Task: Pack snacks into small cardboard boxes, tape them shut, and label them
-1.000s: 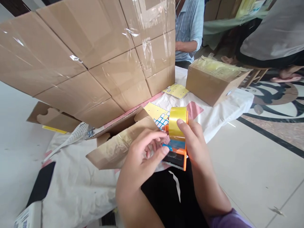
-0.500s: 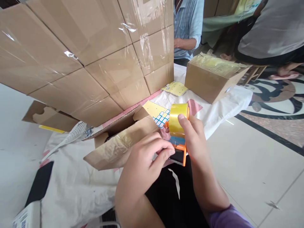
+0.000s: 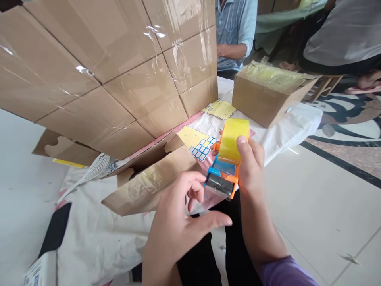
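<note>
My right hand grips a tape dispenser, an orange and blue frame with a black roller area, loaded with a wide roll of yellow tape. Just left of and below it, my left hand is open, thumb stretched out and fingers partly curled, with nothing visible in it. Beyond my left hand lies a cardboard box with its flaps up and a strip of clear tape on the near flap. Sheets with yellow and blue-outlined printing lie behind the dispenser.
Taped cardboard boxes form a tall stack at the back left. Another carton with yellow contents stands at the back right on the white cloth. A person in a light blue shirt sits behind the stack; another person is at right.
My left hand has come away from the dispenser's cutting end, and its thumb and fingers have spread. My right hand has shifted slightly right and up with the dispenser, turning it.
</note>
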{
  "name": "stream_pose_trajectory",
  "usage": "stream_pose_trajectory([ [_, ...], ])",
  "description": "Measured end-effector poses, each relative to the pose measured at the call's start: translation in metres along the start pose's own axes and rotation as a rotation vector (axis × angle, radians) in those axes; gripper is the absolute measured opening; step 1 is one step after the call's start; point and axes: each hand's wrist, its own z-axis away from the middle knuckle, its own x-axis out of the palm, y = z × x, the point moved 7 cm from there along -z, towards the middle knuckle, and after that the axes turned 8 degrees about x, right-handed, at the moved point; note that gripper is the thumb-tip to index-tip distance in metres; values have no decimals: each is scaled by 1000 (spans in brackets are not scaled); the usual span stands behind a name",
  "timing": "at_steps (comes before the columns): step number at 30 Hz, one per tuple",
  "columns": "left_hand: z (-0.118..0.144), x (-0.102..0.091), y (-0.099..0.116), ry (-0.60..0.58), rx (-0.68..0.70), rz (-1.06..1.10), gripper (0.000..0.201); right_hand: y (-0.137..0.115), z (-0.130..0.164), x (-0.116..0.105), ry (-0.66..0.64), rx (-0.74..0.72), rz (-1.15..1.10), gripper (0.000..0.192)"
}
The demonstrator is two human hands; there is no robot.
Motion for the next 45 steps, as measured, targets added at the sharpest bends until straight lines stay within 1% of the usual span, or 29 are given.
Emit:
stream_pose_trajectory([
  [1,1,0,-5,25,-77,17,32,0,0,-1,6,-13,-3,43],
  [2,1,2,-8,30,-152,32,31,1,-1,-1,11,-26,-6,42],
  [5,1,13,-16,-33,-339,119,46,0,0,-1,6,-78,-16,41],
  [6,1,17,-18,-47,-384,162,48,0,0,0,-3,-96,-18,41],
  [8,1,21,-23,-25,-456,232,47,-1,0,2,-21,-133,-17,41],
  [10,0,25,-29,-16,-487,281,44,-1,0,3,-29,-162,-2,42],
  [14,-1,33,-43,-66,-451,358,46,-1,-1,5,-27,-197,55,37],
  [18,0,33,-51,-3,-395,402,42,1,-2,12,-53,-174,106,28],
  [21,2,35,-52,75,-396,464,40,3,-2,17,-73,-129,84,26],
  [24,2,40,-53,178,-386,550,39,2,-1,16,-68,-106,32,28],
  [26,0,45,-52,222,-362,595,39,2,0,14,-63,-88,-15,30],
  [30,-1,53,-50,256,-316,601,42,9,0,12,-70,29,-165,34],
  [33,1,56,-51,262,-277,569,45,20,-2,19,-104,134,-291,36],
  [35,4,56,-56,272,-273,557,46,27,-4,23,-100,167,-318,36],
  [41,8,53,-65,286,-242,494,47,37,-10,27,-92,124,-264,41],
  [45,10,56,-71,276,-284,551,50,42,-13,22,-72,80,-225,46],
])
